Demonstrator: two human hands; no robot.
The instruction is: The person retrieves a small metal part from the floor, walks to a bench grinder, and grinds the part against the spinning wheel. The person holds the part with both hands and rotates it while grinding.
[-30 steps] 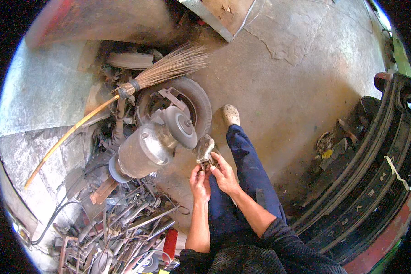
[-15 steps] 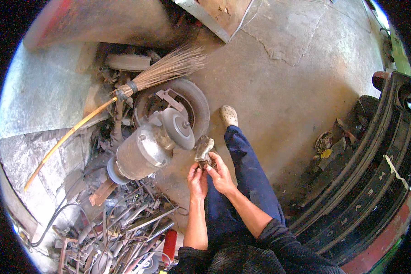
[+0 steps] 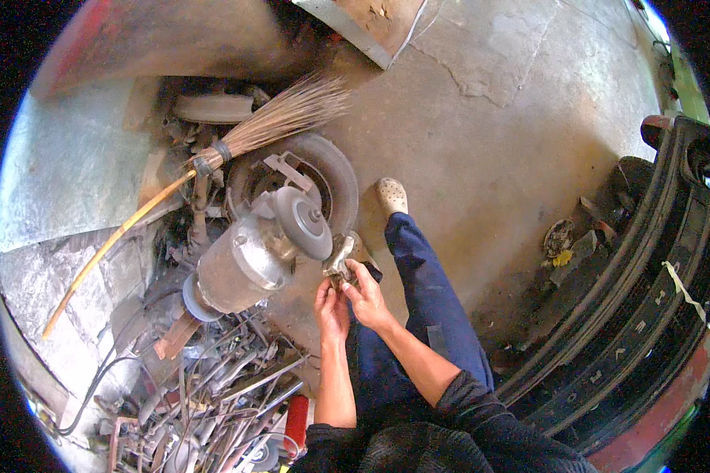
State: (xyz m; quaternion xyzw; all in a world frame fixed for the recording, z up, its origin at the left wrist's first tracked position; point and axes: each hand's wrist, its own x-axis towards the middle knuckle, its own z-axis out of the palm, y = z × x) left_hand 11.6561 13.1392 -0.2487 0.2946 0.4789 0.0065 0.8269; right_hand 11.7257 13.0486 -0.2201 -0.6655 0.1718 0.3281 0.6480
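A small, irregular metal part (image 3: 340, 254), grey and shiny on top, is pinched between my two hands. My left hand (image 3: 333, 315) grips its lower end from the left with closed fingers. From the right, my right hand (image 3: 368, 301) closes thumb and fingers on the same end. The part's upper end points away from me, close beside the round grey wheel (image 3: 304, 224) of a bench grinder (image 3: 243, 266). Whether part and wheel touch, I cannot tell. My fingers hide the part's lower end.
Behind the grinder lie a tyre (image 3: 344, 177) and a twig broom (image 3: 280, 118) with a yellow handle. Scrap metal (image 3: 213, 386) and a red cylinder (image 3: 296, 422) fill the lower left. Long dark vehicle panels (image 3: 607, 347) stand at right. My shoe (image 3: 391, 195) rests on the concrete floor (image 3: 481, 173).
Both hands have shifted slightly left with the metal part, bringing it a little closer to the grinder wheel. The whole view has also moved slightly.
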